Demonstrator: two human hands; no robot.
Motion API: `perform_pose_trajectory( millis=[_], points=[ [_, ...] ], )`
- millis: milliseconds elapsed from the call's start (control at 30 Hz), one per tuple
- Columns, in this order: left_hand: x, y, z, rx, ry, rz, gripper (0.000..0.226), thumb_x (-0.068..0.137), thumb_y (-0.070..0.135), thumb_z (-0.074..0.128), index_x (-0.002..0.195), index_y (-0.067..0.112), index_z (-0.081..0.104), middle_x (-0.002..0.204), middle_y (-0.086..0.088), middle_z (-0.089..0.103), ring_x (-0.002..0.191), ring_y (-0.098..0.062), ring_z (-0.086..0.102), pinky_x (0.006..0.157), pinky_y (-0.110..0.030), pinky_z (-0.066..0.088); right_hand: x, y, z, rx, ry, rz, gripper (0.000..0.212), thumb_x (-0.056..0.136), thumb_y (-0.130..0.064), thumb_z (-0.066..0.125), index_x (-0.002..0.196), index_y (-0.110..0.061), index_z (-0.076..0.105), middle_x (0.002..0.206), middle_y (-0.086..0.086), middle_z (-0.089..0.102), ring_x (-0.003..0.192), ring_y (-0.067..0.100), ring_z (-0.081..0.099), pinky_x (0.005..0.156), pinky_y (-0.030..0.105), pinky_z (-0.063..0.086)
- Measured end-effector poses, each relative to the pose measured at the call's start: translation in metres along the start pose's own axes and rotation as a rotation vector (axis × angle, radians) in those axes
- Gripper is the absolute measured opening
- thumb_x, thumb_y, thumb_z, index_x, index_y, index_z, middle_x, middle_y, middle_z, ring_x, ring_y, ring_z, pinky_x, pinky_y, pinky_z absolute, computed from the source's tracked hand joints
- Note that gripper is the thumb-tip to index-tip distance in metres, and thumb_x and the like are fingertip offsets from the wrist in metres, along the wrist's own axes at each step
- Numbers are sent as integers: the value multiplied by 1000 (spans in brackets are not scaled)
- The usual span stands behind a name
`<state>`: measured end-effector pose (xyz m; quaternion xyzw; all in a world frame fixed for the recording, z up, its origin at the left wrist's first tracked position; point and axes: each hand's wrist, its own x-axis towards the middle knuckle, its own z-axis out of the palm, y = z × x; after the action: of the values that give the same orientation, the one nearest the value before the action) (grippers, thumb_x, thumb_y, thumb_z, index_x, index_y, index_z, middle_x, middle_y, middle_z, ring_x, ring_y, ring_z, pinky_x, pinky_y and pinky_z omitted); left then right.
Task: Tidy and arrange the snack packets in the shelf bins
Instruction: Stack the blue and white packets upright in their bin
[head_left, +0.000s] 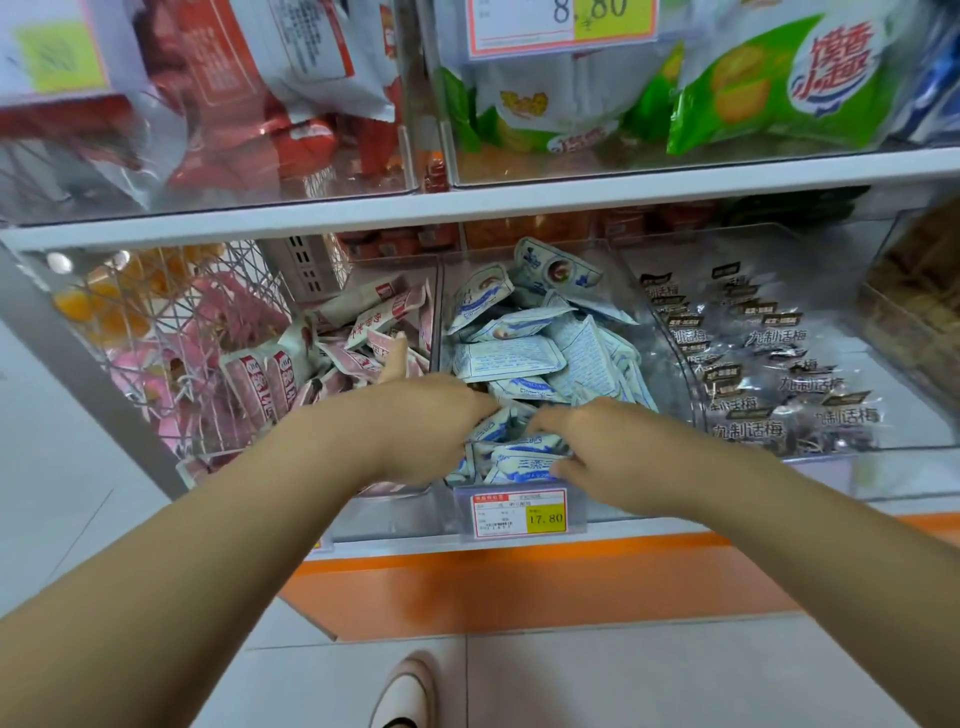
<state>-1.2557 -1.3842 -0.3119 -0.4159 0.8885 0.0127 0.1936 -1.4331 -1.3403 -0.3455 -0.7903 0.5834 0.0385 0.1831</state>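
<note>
Well, two white shelf boards (311, 221) are in sight, one above the other. The upper one carries two clear bins, one of red bags (291, 130) and one of green bags (779, 88). On the lower one stands one wire basket (171, 322) at the left end, then three clear bins side by side: red-and-white packets (363, 322), blue-and-white snack packets (519, 358) in the middle bin (440, 291), and dark plum packets (769, 364). Each heap is too jumbled to count.

Both hands are in the middle bin at its front edge. The left hand (431, 426) curls its fingers over the blue-and-white packets, thumb sticking up. The right hand (587, 447) pinches packets just beside it.

Two price tags show, one on that bin's front (519, 513) and one above (561, 21). One pale shoe (405, 691) stands on the floor.
</note>
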Motion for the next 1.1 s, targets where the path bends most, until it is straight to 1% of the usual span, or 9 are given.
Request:
perform_pose_trajectory(
  millis=[100,167,233,333,500,633,733,867,1100],
  points=[
    [9,10,-14,108,37,29,53,85,-9,38,132,15,46,68,1,45,76,-13,47,115,-45,12,1,-8,6,42,21,-48,28,100,-20,44,127,-19,51,90,7,57,75,20,50,62,28,40],
    [17,15,-23,65,62,52,59,85,-10,37,133,23,49,91,-2,61,100,-21,51,98,-33,29,7,-12,14,121,52,-56,14,100,-20,44,100,-15,57,75,3,53,72,22,48,58,30,34],
    [26,13,-20,-41,20,63,62,86,-8,37,134,28,50,115,-4,61,102,-22,52,82,-32,41,10,-15,22,217,61,-49,29,101,-23,43,74,-13,45,62,1,40,60,18,40,55,30,29],
    [35,2,-6,-132,-78,54,52,91,3,40,132,33,51,123,-4,60,99,-26,61,81,-41,54,3,-10,18,292,15,-78,32,100,-26,43,78,-4,51,64,4,46,61,18,41,57,30,31],
    [34,4,-2,-68,-1,65,38,99,12,41,133,26,51,119,-8,62,101,-28,57,80,-37,49,-8,17,-7,249,109,82,27,97,-9,44,113,-5,65,112,13,68,100,29,63,89,45,50],
    [35,10,-2,-28,-23,67,32,100,11,38,128,16,52,111,-10,61,91,-26,54,69,-30,39,10,21,-6,148,101,175,27,95,-5,43,91,-14,68,101,12,65,93,27,61,80,35,52],
    [33,12,1,-7,-44,80,30,98,9,38,125,12,52,106,-10,60,93,-27,56,70,-31,39,27,20,5,0,146,207,21,90,-10,56,110,-12,64,108,10,65,100,29,61,83,37,52],
    [24,11,6,-2,-28,129,33,98,9,37,128,14,50,70,2,44,60,-11,38,51,-26,28,37,19,14,-305,196,160,32,82,-36,70,109,-21,62,100,2,68,95,25,63,67,28,41],
    [15,10,1,-64,-3,113,19,102,14,34,104,12,53,64,3,38,58,-11,34,57,-33,25,46,26,15,-108,307,173,16,88,-29,61,102,-23,66,97,-3,68,95,22,61,68,27,43]
  ],
)
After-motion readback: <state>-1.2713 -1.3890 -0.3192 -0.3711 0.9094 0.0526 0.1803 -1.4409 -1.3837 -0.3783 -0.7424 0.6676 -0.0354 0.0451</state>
